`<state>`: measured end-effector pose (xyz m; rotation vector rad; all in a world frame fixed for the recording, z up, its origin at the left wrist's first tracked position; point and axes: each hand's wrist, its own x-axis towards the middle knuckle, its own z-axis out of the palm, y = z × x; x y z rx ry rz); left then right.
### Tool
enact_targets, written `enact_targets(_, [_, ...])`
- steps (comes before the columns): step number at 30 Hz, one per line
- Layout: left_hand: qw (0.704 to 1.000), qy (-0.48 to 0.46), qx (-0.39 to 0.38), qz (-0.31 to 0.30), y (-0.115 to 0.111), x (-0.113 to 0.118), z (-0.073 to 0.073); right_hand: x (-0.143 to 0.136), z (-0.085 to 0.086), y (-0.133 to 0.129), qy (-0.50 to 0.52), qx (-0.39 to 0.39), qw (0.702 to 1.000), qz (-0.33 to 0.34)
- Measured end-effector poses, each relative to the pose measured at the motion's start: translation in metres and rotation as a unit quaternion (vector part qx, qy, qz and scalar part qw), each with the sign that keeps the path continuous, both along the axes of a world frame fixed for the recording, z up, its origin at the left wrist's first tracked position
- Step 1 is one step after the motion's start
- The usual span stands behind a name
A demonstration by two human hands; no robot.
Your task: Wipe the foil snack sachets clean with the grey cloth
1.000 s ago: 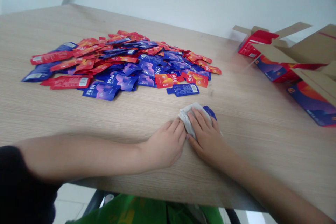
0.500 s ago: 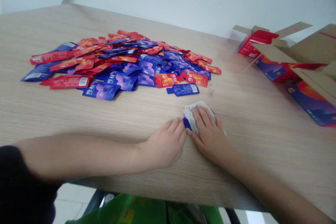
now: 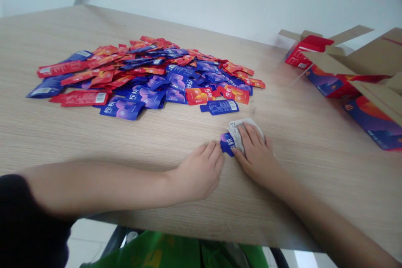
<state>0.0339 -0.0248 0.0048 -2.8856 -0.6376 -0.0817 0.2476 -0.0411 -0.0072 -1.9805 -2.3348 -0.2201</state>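
A blue pouch (image 3: 227, 144) with a purple print and white characters lies flat on the table, partly covered by a folded whitish cloth (image 3: 236, 128). The fingers of my left hand (image 3: 201, 171) are pinched at the pouch's left end. My right hand (image 3: 256, 155) presses on the cloth from above, its fingers laid over it and its thumb against the pouch. The pouch's right part is hidden beneath cloth and hand. Just beyond the cloth lies another blue pouch (image 3: 220, 107), back side up with a barcode.
A wide pile of red and blue pouches (image 3: 150, 92) spreads over the left and middle of the wooden table (image 3: 94, 138). Open cardboard boxes stand at the right: a red box (image 3: 301, 53) and a blue-and-red box (image 3: 373, 121). A wall rises behind the table.
My right hand and the cloth have slid a little to the right, away from my left hand. More of the blue pouch's left part now shows. My left hand has barely moved.
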Motion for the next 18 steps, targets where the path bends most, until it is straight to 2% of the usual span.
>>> enact_targets(5, [1.0,-0.008,-0.006,-0.008,0.001,0.0,0.0,-0.024,0.005,-0.013,0.005,-0.01,0.995,0.099])
enact_targets(7, [1.0,-0.007,-0.007,-0.008,0.001,0.0,0.0,-0.026,0.007,-0.015,0.007,-0.014,0.993,0.113])
enact_targets(9, [1.0,-0.006,-0.007,-0.008,0.002,0.001,-0.001,-0.021,0.007,-0.014,0.007,-0.013,0.995,0.099])
enact_targets(14, [1.0,0.004,-0.005,0.001,0.001,0.0,-0.001,0.002,0.001,-0.002,-0.002,0.001,1.0,0.005])
enact_targets(18, [1.0,0.0,-0.005,-0.001,0.001,-0.001,0.0,-0.002,-0.001,-0.002,-0.007,0.015,1.0,-0.014])
